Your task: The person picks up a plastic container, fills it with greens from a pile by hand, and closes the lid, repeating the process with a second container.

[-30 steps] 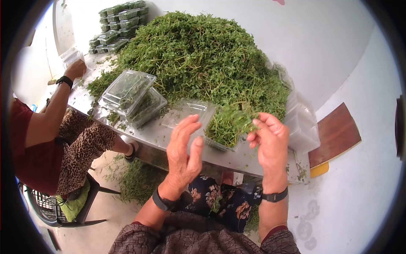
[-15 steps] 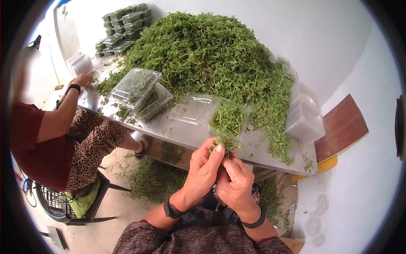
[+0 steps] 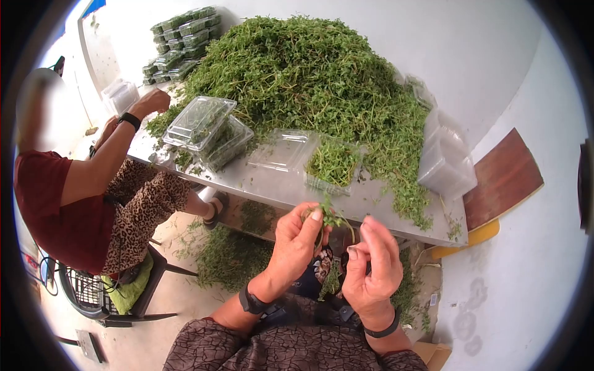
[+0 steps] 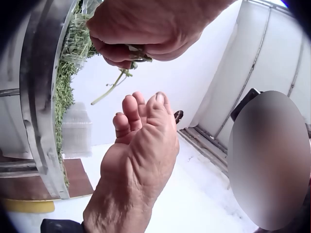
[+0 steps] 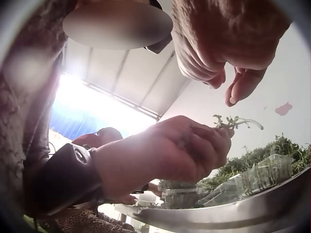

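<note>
My left hand (image 3: 296, 232) pinches a small bunch of green sprigs (image 3: 329, 215) between thumb and fingers, in front of the table's near edge. A bent pale stem (image 5: 252, 123) sticks out past the fingertips in the right wrist view. My right hand (image 3: 373, 272) is just right of the bunch, fingers loosely bent and thumb apart, with nothing visible in it. Beyond both hands, an open clear plastic box (image 3: 334, 166) holds a layer of cut greens, its lid (image 3: 281, 150) folded back to the left. The large heap of leafy greens (image 3: 309, 74) rises behind it.
Filled clear boxes (image 3: 201, 123) are stacked left of the lid, with more (image 3: 182, 43) at the far left corner. Nested plastic boxes (image 3: 447, 164) stand at the right. Another person (image 3: 68, 204) sits at the left side. Loose greens (image 3: 235, 260) lie on the floor under the table.
The right hand brought a sprig from over the box to the left hand. Both hands met at the bunch; now the right has drawn away rightward. The seated person's hand moved toward the heap.
</note>
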Motion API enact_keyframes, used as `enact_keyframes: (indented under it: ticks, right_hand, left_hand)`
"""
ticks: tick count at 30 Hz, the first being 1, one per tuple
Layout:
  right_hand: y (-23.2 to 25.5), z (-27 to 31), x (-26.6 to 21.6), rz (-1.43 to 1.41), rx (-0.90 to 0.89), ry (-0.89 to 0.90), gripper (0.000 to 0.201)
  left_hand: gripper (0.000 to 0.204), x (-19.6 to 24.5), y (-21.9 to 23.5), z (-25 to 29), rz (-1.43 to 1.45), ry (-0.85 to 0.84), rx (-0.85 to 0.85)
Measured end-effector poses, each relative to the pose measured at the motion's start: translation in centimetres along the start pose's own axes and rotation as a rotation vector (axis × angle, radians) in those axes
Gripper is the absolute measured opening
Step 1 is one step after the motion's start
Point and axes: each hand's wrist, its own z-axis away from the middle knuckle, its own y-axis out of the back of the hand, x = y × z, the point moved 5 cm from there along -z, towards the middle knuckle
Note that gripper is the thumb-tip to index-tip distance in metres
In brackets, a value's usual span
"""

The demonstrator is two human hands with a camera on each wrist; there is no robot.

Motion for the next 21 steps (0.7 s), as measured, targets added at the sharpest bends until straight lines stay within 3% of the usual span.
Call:
enact_keyframes:
  ticks: [5, 7, 13, 15, 18, 21]
  right_hand:
    - [-1.0, 1.3, 2.0, -0.050, -0.165, -0.173, 0.035]
    - [-1.2, 2.2, 2.8, -0.135, -0.224, -0.239, 0.026]
    - [-0.7, 2.3, 3.1, -0.040, -0.350, -0.177, 0.020]
    - [-0.7, 2.5, 3.2, -0.006, -0.384, -0.170, 0.019]
    - [-0.7, 2.7, 3.1, 0.088, -0.470, -0.150, 0.021]
    - [-0.6, 2.8, 3.0, 0.104, -0.507, -0.056, 0.021]
  left_hand:
    - [0.019, -0.6, -0.9, 1.2, -0.125, -0.037, -0.135]
    - [0.021, -0.6, -1.0, 1.6, -0.291, -0.010, -0.201]
    - [0.023, 0.0, -0.7, 1.8, -0.589, -0.061, -0.234]
    - [0.021, 0.4, -0.7, 1.9, -0.781, -0.214, -0.245]
    - [0.019, 0.7, -0.9, 2.2, -0.849, -0.350, -0.246]
    - [0.016, 0.8, -1.2, 2.4, -0.913, -0.398, -0.266]
